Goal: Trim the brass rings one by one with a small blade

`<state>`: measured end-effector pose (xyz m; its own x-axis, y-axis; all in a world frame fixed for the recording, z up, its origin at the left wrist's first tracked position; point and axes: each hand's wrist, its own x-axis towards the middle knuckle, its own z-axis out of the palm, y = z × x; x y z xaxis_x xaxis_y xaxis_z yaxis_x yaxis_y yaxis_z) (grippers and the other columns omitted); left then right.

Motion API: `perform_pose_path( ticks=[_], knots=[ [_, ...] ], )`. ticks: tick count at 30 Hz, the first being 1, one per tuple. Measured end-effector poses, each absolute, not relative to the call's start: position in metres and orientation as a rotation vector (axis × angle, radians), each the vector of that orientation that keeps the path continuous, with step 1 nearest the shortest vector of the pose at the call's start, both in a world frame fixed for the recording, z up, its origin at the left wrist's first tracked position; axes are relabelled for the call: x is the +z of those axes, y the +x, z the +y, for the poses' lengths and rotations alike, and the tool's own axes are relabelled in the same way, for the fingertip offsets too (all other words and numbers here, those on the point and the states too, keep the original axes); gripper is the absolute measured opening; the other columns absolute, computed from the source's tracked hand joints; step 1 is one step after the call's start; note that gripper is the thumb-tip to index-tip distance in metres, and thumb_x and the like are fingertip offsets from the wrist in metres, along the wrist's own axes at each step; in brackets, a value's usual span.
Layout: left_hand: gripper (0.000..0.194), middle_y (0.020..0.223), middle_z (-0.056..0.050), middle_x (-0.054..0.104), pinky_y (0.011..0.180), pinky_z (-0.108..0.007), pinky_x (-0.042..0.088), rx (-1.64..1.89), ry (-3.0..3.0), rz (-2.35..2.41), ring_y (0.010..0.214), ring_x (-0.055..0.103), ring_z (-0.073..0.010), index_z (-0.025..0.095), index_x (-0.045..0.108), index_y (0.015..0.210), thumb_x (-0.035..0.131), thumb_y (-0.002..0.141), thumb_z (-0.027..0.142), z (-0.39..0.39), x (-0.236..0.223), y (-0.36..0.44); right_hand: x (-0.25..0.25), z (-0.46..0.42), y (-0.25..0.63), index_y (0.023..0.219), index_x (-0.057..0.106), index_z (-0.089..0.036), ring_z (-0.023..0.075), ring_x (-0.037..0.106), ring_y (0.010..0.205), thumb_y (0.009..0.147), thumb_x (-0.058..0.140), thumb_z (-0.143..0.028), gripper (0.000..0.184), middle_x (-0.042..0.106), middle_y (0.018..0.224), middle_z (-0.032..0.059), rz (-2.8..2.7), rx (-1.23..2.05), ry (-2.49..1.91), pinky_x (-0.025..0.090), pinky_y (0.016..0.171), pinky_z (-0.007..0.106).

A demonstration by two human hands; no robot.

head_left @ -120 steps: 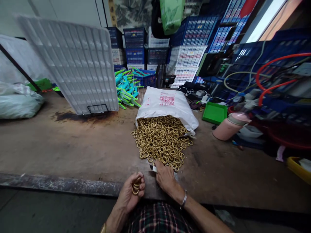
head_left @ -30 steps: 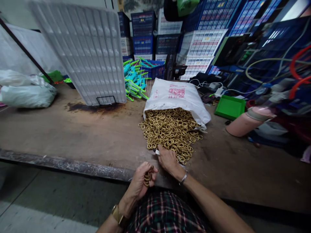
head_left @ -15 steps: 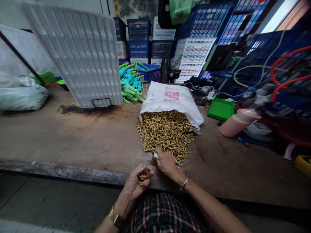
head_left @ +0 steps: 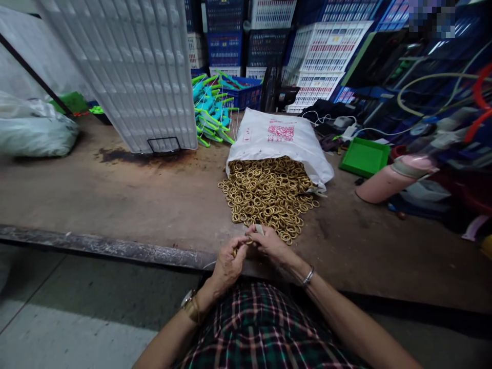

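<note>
My left hand (head_left: 229, 262) is closed around several brass-coloured rings (head_left: 235, 252), mostly hidden by the fingers. Touching its fingertips is my right hand (head_left: 272, 246), also closed, with a small flat pale tool (head_left: 260, 229) sticking up from its grip; the tool's kind is unclear. One ring (head_left: 249, 240) shows where the fingertips of both hands meet. Just beyond them lies a heap of the same rings (head_left: 265, 197), spilling from the open mouth of a white sack (head_left: 261, 138) with red print.
The brown table (head_left: 154, 205) ends at a worn front edge. A grey ribbed panel (head_left: 134, 77) stands at left, beside green and blue plastic hangers (head_left: 213, 110). To the right are a green tray (head_left: 365, 156) and a pink bottle (head_left: 392, 179). Crates (head_left: 319, 46) are stacked behind.
My left hand has moved up to meet my right hand, and its rings are now more covered. The right hand has drawn back from the heap's edge. The view has tilted downward.
</note>
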<state>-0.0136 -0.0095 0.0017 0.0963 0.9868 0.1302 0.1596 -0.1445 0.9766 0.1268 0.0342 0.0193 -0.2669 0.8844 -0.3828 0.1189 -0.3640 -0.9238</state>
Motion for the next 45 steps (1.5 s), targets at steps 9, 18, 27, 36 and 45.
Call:
perform_pose_path(
  ticks=[9, 18, 27, 36, 45],
  knots=[
    [0.025, 0.058, 0.004, 0.049, 0.043, -0.018, 0.031, 0.993, 1.024, 1.172, 0.045, 0.039, -0.0063, 0.017, 0.052, 0.075, 0.052, 0.077, 0.042, -0.012, 0.009, -0.010, 0.012, 0.026, 0.121, 0.062, 0.046, -0.018, 0.0050, 0.029, 0.043, 0.071, 0.052, -0.040, 0.024, 0.038, 0.050, -0.0083, -1.383, 1.616, -1.399, 0.022, 0.040, 0.019],
    [0.031, 0.058, 0.006, 0.047, 0.034, -0.014, 0.024, 0.966, 0.751, 1.051, 0.041, 0.036, -0.0033, 0.017, 0.047, 0.074, 0.057, 0.073, 0.046, -0.015, 0.003, -0.009, 0.005, 0.027, 0.120, 0.060, 0.049, -0.017, 0.0081, 0.039, 0.050, 0.076, 0.047, -0.038, 0.026, 0.046, 0.053, -0.0049, -1.565, 1.482, -1.401, 0.028, 0.048, 0.020],
    [0.031, 0.061, 0.005, 0.048, 0.036, -0.013, 0.025, 1.012, 0.779, 1.080, 0.042, 0.037, -0.0032, 0.018, 0.046, 0.076, 0.057, 0.074, 0.046, -0.014, 0.006, -0.011, 0.005, 0.022, 0.127, 0.066, 0.051, -0.018, 0.0107, 0.041, 0.054, 0.075, 0.038, -0.018, 0.015, 0.050, 0.057, -0.0014, -2.068, 0.912, -1.477, 0.027, 0.052, 0.023],
    [0.033, 0.054, 0.006, 0.048, 0.038, -0.016, 0.027, 1.049, 0.882, 1.201, 0.039, 0.036, -0.0039, 0.017, 0.047, 0.074, 0.057, 0.072, 0.048, -0.012, 0.011, -0.012, 0.018, 0.013, 0.122, 0.088, 0.057, -0.018, 0.0147, 0.048, 0.059, 0.068, 0.040, -0.008, 0.028, 0.062, 0.070, 0.0045, -2.505, 0.649, -1.612, 0.025, 0.055, 0.026],
    [0.030, 0.056, 0.005, 0.049, 0.038, -0.015, 0.026, 0.950, 0.863, 0.969, 0.042, 0.040, -0.0044, 0.017, 0.047, 0.073, 0.056, 0.077, 0.046, -0.027, 0.030, -0.014, 0.008, 0.029, 0.130, 0.100, 0.055, -0.016, 0.0160, 0.056, 0.068, 0.078, 0.037, -0.013, 0.029, 0.066, 0.081, 0.0077, -2.456, 0.545, -1.808, 0.028, 0.057, 0.025]
  ],
)
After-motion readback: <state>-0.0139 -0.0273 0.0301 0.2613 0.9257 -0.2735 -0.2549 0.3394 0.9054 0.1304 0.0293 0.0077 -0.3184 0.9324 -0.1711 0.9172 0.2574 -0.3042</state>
